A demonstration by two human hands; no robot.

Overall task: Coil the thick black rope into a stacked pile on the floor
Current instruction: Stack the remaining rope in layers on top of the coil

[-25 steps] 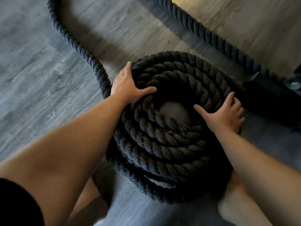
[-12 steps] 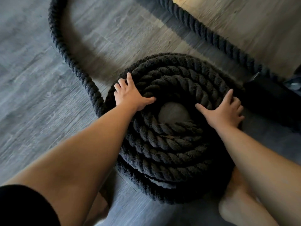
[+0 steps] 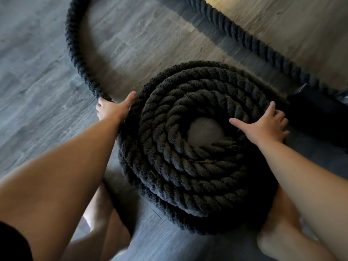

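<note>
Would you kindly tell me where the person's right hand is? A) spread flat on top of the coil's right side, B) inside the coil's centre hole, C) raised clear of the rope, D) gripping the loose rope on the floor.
A: the right hand lies, fingers spread, on the top turns of the coil.

The rope [image 3: 188, 151] exits the top edge twice. Left hand [image 3: 114, 110] fingers partly hidden. Dark object [image 3: 320, 113] at right: cropped, unidentifiable.

Black twisted-strand rope [image 3: 188, 147] on grey wood-grain floor [image 3: 37, 72].
</note>
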